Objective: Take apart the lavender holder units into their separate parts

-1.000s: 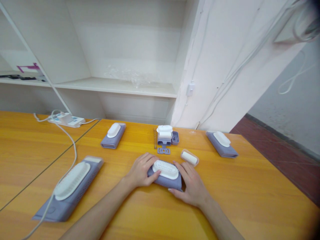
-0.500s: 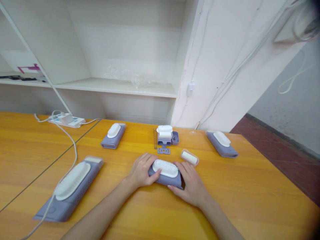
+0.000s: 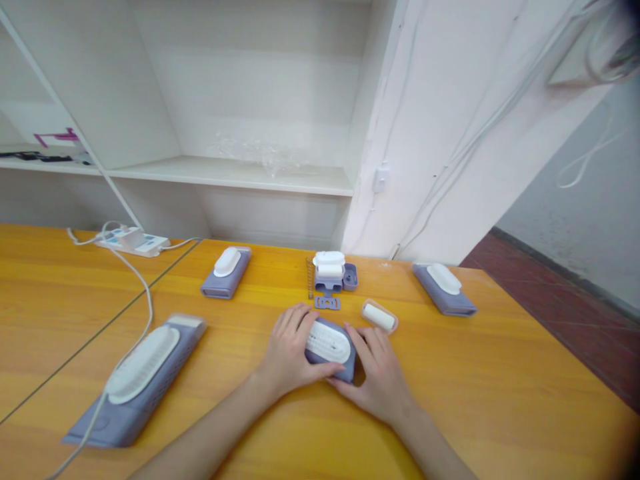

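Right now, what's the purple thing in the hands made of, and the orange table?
The purple case held by the left hand and right hand looks like matte moulded plastic, smooth with rounded edges. Its white insert also looks like plastic. The table seems to be varnished wood or wood-look laminate: grain lines and a soft shine show.

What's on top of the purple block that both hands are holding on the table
A white oval brush pad sits on top of the purple block. The left hand and right hand cover the block's ends, so what lies under it cannot be seen.
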`<state>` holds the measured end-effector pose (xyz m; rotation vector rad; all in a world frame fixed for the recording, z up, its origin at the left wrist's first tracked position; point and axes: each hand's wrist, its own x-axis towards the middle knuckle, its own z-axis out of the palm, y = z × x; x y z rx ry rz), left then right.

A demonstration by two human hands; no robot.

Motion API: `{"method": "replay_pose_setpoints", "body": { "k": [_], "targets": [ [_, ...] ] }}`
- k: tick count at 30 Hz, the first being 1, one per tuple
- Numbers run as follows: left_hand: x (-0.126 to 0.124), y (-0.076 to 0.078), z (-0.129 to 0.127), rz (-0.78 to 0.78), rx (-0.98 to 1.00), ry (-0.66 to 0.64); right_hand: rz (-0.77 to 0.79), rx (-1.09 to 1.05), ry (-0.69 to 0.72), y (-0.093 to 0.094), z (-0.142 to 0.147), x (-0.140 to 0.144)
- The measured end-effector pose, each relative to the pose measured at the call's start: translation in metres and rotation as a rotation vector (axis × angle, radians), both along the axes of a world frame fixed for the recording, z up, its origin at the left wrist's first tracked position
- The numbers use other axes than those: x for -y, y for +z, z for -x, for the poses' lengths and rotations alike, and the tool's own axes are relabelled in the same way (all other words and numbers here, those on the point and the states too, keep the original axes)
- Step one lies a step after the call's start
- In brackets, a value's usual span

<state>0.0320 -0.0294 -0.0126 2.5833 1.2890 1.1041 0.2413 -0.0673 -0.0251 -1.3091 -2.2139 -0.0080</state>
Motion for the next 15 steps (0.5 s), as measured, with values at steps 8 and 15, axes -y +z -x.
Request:
{"method": "replay_pose_setpoints", "body": {
  "k": [8,15],
  "targets": [
    [0.014,0.002,-0.016,0.062,0.014,0.199,-0.055,-0.024,-0.074,-0.003,0.020,0.006],
    [0.013,-0.001,-0.019,0.182,0.064,0.265,-0.084,-0.035,-0.111,-0.008,0.019,0.005]
  ]
}}
